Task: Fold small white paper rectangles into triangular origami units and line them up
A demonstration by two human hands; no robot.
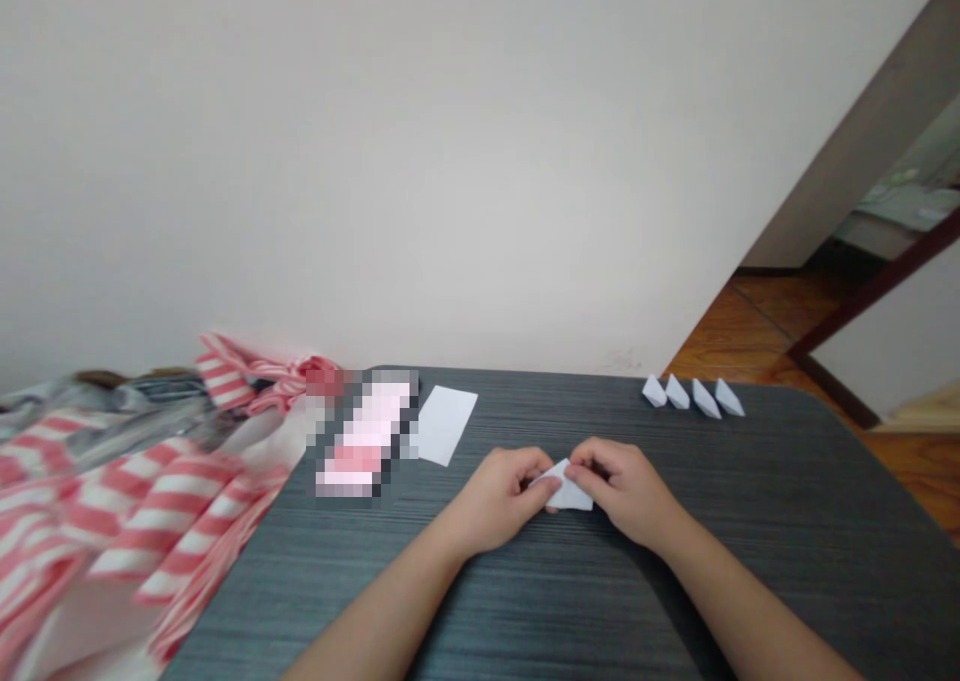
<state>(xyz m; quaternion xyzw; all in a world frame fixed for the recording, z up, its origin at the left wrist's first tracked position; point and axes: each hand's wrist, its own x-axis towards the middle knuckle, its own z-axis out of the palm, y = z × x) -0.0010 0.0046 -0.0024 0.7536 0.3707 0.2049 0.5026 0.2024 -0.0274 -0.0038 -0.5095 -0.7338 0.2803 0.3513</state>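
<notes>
The left hand and right hand pinch a small folded white paper piece between them at the bench's near middle. Four folded white paper pieces sit in a row at two o'clock on the dark grey wood-grain bench, and a flat white paper sheet lies at eleven o'clock.

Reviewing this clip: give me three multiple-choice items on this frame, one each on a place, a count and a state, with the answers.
1. Where is the loose white sheet?
A) Under the right hand
B) On the dark table, beyond the hands
C) On the wooden floor

2. How many small folded paper pieces line the far table edge?
A) Two
B) Four
C) Seven

3. What state is the folded white paper in?
A) Held by both hands
B) Held by one hand
C) Lying untouched

1: B, it lies flat on the tabletop.
2: B, four show in a row.
3: A, the left hand and right hand grip it between them.
</notes>
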